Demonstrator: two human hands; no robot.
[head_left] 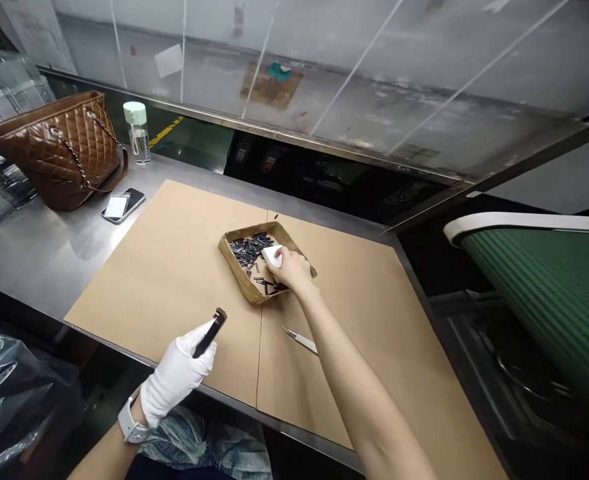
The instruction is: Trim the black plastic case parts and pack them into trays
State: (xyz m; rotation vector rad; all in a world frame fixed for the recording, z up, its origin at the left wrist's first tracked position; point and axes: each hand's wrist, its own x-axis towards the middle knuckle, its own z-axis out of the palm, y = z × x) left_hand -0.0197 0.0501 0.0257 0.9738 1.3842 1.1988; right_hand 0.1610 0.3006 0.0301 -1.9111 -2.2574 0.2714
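My left hand (177,370) wears a white cotton glove and grips a slim dark bar-shaped part (210,333) with a brownish end, holding it above the cardboard. My right hand (289,269) is bare and reaches over a shallow cardboard tray (234,270). Its fingers pinch a small white pad (272,255) just above a loose heap of small dark metal pieces (247,252). Under my right forearm lie steel tweezers (299,340), touched by neither hand. A white band circles my left wrist.
Two tan cardboard sheets (174,253) cover a steel table (39,253). At its far left stand a quilted brown handbag (54,150), a water bottle (137,133) and a phone (123,205). A green belt (549,300) runs at the right; black plastic sheeting (4,393) lies lower left.
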